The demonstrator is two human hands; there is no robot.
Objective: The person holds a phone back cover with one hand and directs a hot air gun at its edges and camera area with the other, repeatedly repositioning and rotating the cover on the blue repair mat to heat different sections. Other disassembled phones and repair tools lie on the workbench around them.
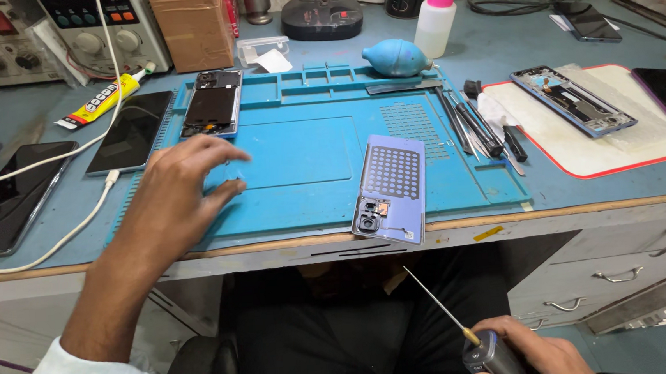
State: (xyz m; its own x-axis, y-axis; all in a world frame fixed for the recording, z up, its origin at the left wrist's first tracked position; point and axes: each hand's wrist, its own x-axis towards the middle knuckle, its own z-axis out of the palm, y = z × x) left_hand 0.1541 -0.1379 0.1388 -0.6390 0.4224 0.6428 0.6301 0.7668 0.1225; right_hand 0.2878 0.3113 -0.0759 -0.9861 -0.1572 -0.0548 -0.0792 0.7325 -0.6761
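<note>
The left hand (181, 194) hovers over the blue mat (310, 188), thumb and forefinger held narrowly apart around something too small to make out. An opened phone (212, 103) lies just beyond its fingertips, a back cover (392, 187) well to the side near the mat's front edge. The right hand (528, 353), below the desk edge, grips a screwdriver (481, 348), its thin shaft angled up toward the cover
</note>
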